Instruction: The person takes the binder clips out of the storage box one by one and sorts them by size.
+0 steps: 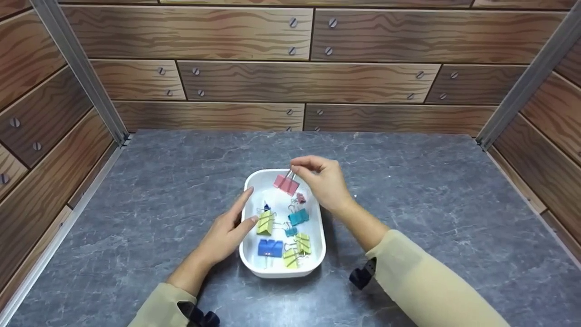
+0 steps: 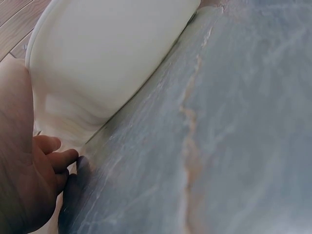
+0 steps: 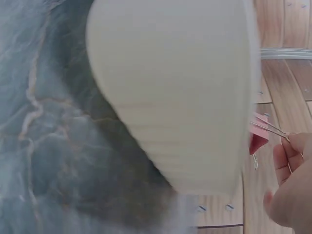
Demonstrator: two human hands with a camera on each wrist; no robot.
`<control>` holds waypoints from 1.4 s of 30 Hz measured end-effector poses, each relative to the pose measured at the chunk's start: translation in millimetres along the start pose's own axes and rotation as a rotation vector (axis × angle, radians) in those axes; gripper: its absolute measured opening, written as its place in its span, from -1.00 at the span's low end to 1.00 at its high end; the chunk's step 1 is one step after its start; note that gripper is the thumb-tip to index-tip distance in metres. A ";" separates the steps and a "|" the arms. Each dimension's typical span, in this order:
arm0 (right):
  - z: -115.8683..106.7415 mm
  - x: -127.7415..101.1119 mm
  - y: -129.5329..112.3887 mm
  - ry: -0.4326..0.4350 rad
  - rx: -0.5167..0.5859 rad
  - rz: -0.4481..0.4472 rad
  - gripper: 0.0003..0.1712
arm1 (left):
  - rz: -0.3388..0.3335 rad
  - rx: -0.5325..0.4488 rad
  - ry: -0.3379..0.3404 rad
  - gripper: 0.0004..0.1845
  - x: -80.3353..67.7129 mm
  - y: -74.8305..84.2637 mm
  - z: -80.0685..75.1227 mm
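Head: right fingers (image 1: 305, 161) pinch pink clip (image 1: 286, 185) near tray's far rim (image 1: 267, 171); left fingers (image 1: 241, 201) spread; tabletop (image 1: 431, 190) wide around

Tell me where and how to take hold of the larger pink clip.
I'd pinch the larger pink clip by its wire, from above and the right: the wire slants up from the body toward the right hand, while the body points down toward the tray.

beyond tray (image 1: 282, 274): free tabletop (image 1: 272, 150) | left side: left hand (image 1: 225, 232) blocks | inside: binder clips (image 1: 270, 248) obstruct
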State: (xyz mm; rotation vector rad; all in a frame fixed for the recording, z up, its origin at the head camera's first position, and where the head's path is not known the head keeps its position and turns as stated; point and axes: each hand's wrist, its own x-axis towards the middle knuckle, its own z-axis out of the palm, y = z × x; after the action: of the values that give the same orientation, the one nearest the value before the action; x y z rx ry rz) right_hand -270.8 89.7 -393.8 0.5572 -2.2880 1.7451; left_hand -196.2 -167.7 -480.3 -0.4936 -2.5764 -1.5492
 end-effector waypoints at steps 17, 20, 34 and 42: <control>-61.4 6.9 -3.7 0.041 0.092 -0.037 -0.86 | -0.034 -0.012 -0.009 -0.24 -2.0 0.4 -4.9; -72.6 6.9 5.1 0.040 0.076 -0.023 -0.84 | -0.030 -0.008 -0.007 -0.25 -2.3 0.1 -3.7; -99.0 10.6 57.6 -0.057 -0.092 0.126 -0.75 | -0.023 -0.027 -0.001 -0.26 -3.5 -1.4 0.2; -102.1 16.0 79.0 -0.069 -0.077 0.183 -0.74 | -0.020 -0.023 -0.007 -0.26 -0.5 1.8 1.7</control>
State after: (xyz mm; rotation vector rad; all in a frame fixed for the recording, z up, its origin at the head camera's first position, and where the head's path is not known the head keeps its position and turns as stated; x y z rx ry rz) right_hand -324.5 202.8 -428.9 0.4118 -2.5127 1.7321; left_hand -195.1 -165.5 -479.7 -0.4774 -2.5794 -1.5873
